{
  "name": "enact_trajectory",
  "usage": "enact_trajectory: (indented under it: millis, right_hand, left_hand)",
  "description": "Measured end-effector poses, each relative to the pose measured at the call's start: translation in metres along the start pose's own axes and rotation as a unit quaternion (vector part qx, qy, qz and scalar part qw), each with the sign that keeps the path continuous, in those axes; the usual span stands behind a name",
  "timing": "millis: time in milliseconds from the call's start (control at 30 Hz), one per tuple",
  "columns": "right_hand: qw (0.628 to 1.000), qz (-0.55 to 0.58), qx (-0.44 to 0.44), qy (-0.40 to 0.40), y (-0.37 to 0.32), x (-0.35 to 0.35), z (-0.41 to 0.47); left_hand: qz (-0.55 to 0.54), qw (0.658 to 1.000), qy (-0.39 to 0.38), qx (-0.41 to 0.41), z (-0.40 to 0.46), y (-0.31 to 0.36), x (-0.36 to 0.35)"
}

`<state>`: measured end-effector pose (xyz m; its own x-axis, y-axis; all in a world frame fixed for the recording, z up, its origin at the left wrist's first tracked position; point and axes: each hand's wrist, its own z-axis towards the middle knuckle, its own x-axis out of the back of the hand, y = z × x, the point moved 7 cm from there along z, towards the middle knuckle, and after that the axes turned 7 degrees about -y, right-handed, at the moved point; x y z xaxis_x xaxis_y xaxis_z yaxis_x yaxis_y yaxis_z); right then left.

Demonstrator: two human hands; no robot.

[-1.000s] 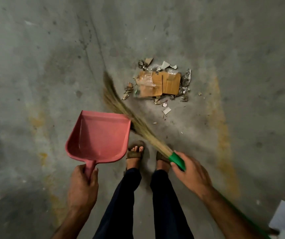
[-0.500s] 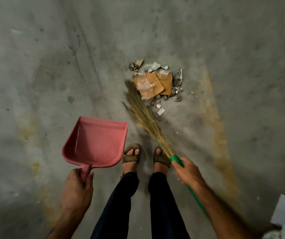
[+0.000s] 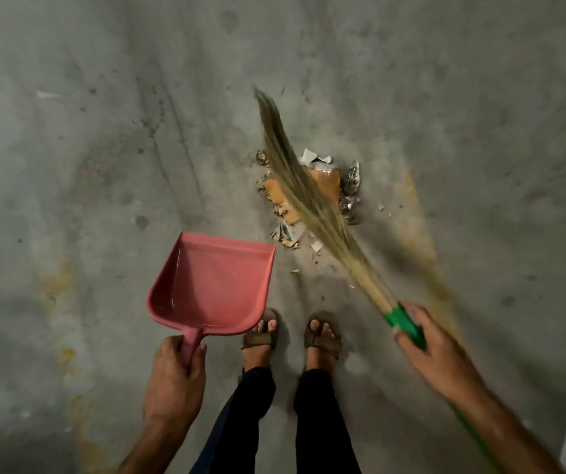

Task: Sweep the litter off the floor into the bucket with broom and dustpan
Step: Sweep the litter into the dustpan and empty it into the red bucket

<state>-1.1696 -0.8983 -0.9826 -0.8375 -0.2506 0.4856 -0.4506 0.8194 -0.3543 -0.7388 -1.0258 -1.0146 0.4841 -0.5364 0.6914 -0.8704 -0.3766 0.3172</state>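
Bare concrete floor. The right hand grips the broom over the litter ahead; the left hand grips the dustpan, lifted. A hard stroke could scatter scraps past it.

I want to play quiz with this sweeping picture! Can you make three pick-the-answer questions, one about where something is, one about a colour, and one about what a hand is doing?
1. Where do the broom bristles lie?
A. inside the dustpan
B. across the litter pile
C. on the sandals

2. What colour is the dustpan?
A. pink
B. blue
C. yellow

3. What is the left hand doing?
A. resting flat on the floor
B. hanging with nothing in it
C. gripping the dustpan handle

Answers:
1 B, the bristles cross the cardboard and foil scraps of the litter pile.
2 A, its tray is plainly pink.
3 C, the fingers curl round the pink handle, while the right hand holds the broom's green grip.
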Motion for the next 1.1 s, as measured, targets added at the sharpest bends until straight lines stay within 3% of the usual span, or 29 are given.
enact_trajectory:
  millis: [200,333,467,600,800,967,1100]
  right_hand:
    - [0.975,-0.156,0.023,0.156,-0.104,0.054,0.138]
    - [0.95,-0.27,0.023,0.156,-0.151,0.056,0.19]
    - [0.923,-0.358,0.013,0.142,-0.127,0.039,0.168]
    - [0.942,-0.311,-0.005,0.124,-0.057,0.021,0.11]
    - [0.98,-0.136,-0.032,0.143,0.016,0.011,0.052]
    - [0.972,-0.034,-0.068,0.22,0.053,0.03,0.072]
    - [0.978,-0.069,-0.091,0.176,0.062,0.03,0.127]
  left_hand:
    - [0.005,1.0,0.005,0.016,0.017,-0.008,-0.007]
    - [0.004,1.0,-0.008,0.03,0.026,-0.017,-0.012]
    - [0.048,0.999,-0.011,0.019,0.025,-0.007,-0.011]
    - [0.079,0.997,-0.023,0.002,0.027,0.0,-0.011]
    - [0.12,0.992,-0.035,-0.031,0.048,0.018,-0.017]
    - [0.199,0.976,-0.04,-0.072,0.089,0.025,-0.031]
    - [0.256,0.961,-0.054,-0.086,0.131,0.026,-0.055]
